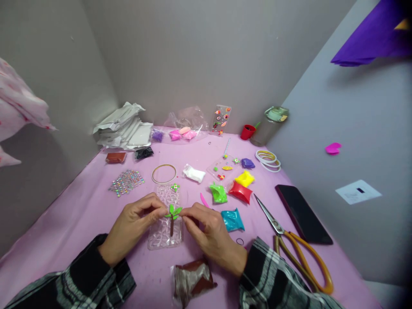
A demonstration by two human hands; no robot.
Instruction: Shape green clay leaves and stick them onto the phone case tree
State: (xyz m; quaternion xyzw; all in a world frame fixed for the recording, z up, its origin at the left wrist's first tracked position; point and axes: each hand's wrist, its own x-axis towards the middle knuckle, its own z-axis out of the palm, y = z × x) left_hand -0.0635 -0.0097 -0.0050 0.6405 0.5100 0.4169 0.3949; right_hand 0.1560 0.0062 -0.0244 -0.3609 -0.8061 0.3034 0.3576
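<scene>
A clear phone case (156, 234) with a raised wavy pattern lies flat on the pink cloth. On it is a small clay palm tree (172, 225) with a brown trunk and green leaves. My left hand (133, 225) pinches at the tip of a left leaf, thumb and index finger together. From the other side, my right hand (210, 229) closes its fingertips on the right leaf (177, 211). A green and white clay flower (175, 187) sits at the case's top edge. Close to my right wrist lies an opened bag of brown clay (191, 281).
Packets of green clay (219, 193), red clay (240, 192) and blue clay (233, 219) lie right of the case. Large scissors (280, 229) and a phone (302, 214) are farther right. Gems (127, 182), a tape ring (164, 173) and white packages (124, 128) stand left and behind.
</scene>
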